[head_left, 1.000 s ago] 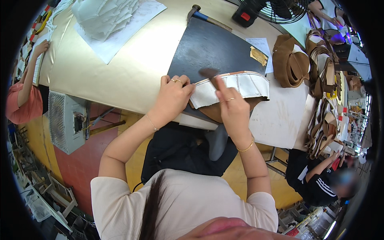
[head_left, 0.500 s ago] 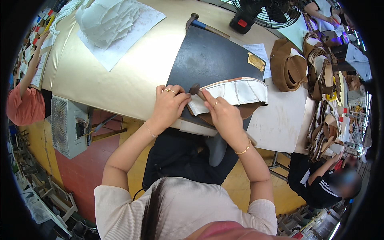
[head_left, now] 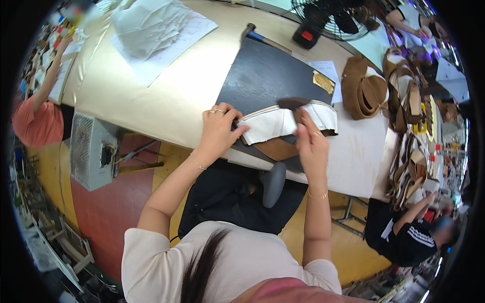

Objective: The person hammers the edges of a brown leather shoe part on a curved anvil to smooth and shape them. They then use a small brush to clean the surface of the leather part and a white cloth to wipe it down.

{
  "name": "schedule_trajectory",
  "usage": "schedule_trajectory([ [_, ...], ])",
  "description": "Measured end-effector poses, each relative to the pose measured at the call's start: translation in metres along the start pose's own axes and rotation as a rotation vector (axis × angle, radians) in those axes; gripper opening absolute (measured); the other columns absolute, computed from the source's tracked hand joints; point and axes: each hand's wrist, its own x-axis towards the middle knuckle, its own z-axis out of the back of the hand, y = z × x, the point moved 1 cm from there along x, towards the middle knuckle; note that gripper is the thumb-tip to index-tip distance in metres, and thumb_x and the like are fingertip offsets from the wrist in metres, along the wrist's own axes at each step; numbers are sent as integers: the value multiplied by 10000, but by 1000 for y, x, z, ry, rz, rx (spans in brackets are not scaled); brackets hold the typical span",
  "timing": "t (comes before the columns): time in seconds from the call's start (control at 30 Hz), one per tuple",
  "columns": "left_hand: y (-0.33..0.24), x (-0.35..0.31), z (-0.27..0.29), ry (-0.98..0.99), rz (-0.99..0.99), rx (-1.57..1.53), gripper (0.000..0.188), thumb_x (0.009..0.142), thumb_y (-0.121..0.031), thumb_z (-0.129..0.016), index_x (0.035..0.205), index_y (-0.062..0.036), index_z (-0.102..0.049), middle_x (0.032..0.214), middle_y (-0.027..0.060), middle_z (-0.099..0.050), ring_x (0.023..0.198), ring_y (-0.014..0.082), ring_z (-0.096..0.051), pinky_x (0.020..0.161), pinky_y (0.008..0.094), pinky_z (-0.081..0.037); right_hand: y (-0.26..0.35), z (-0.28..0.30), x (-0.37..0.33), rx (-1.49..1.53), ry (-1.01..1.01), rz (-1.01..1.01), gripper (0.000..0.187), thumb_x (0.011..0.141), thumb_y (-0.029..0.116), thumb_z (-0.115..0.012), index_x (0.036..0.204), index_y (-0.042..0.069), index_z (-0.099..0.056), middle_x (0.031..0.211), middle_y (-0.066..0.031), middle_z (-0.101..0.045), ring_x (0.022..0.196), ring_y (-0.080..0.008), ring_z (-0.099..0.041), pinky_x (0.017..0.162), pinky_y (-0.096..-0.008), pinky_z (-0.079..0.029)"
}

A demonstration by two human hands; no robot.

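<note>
A curved, white-lined brown leather piece (head_left: pixel 268 122) lies across the near part of a dark board (head_left: pixel 262 76). At its left end my left hand (head_left: pixel 218 129) is closed, thumb and fingertips holding the edge. My right hand (head_left: pixel 312 144) grips a hammer, whose dark head (head_left: pixel 293 103) is raised over the middle of the piece and smeared by motion. The fist covers most of its handle. Brown leather (head_left: pixel 278 150) shows below the white lining, along the near edge.
A second hammer (head_left: pixel 262 39) rests along the board's far edge. White sheets (head_left: pixel 146 28) are piled at the far left, and a fan (head_left: pixel 333 17) stands at the back. Rolled brown pieces (head_left: pixel 365 91) sit on the right. People work at both sides, one in a salmon top (head_left: pixel 38 121).
My right hand and its hammer have swung right and up from the left end of the piece. My left hand stays at that end, its thumb now lower and further from the hammer.
</note>
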Motion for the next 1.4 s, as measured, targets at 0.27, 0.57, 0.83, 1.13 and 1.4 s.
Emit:
schedule_trajectory([
  [0.27,12,42,40,143,475,-896,253,865,-101,-733,1051,-72,-563,826,4,-598,757,74,-560,671,242,-459,-48,51,-77,249,-175,-341,393,1050,196,-507,1417,58,-539,793,-23,-619,551,-30,-450,472,-190,-357],
  [0.57,-83,-11,242,-645,3,-841,352,703,-234,-689,971,-11,-635,909,68,-602,808,136,-598,718,241,-488,-69,48,-100,444,-144,-387,420,1053,249,-516,1428,59,-518,812,-20,-616,552,-28,-470,468,-182,-368],
  [0.83,54,-8,321,-178,608,-589,205,929,-206,-670,1057,-50,-638,886,-12,-640,764,54,-622,659,197,-481,-74,43,-98,469,-80,-402,405,1043,212,-529,1422,70,-534,816,-18,-625,551,-21,-458,474,-181,-375],
  [1.13,243,21,414,-866,385,-4,363,911,-194,-696,1216,-12,-622,884,55,-670,713,115,-626,597,259,-516,-79,36,-100,419,-50,-408,380,1035,189,-540,1403,102,-567,816,-17,-630,556,-17,-452,472,-185,-371],
  [1.4,198,-35,91,88,647,200,565,891,-422,-686,1314,-56,-606,1332,179,-599,1255,325,-548,1041,431,-439,-79,33,-102,383,-49,-409,385,1033,178,-541,1408,95,-561,817,-19,-629,566,-27,-464,481,-192,-386],
])
